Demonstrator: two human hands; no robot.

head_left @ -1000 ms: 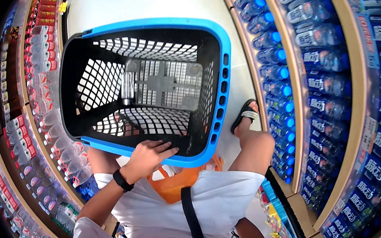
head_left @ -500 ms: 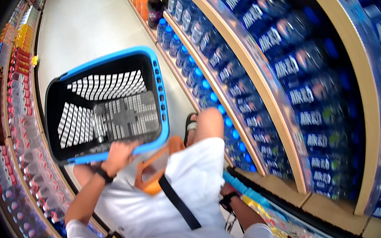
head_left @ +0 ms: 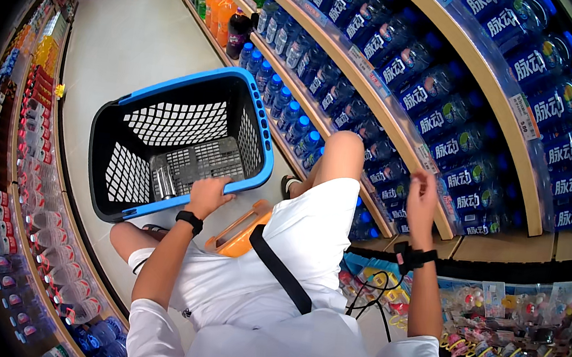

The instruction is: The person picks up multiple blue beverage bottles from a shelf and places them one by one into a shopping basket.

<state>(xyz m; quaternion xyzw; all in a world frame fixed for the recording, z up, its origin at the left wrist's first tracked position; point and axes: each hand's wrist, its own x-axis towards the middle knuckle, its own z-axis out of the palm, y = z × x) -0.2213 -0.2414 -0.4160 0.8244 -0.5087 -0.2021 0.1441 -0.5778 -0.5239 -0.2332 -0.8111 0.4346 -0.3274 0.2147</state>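
Many white-lettered blue bottles stand near the right hand.

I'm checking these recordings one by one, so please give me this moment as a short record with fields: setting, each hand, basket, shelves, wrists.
Setting: shop aisle between stocked shelves
Left hand: closed over the blue rim of a black shopping basket
Right hand: raised before the right-hand shelves; no item visible in it
Basket interior: mesh sides; shiny cylindrical piece near the bottom, kind unclear
Right-hand stock: blue-labelled drink bottles; orange drink bottles farther along
Wrists: black bands on both
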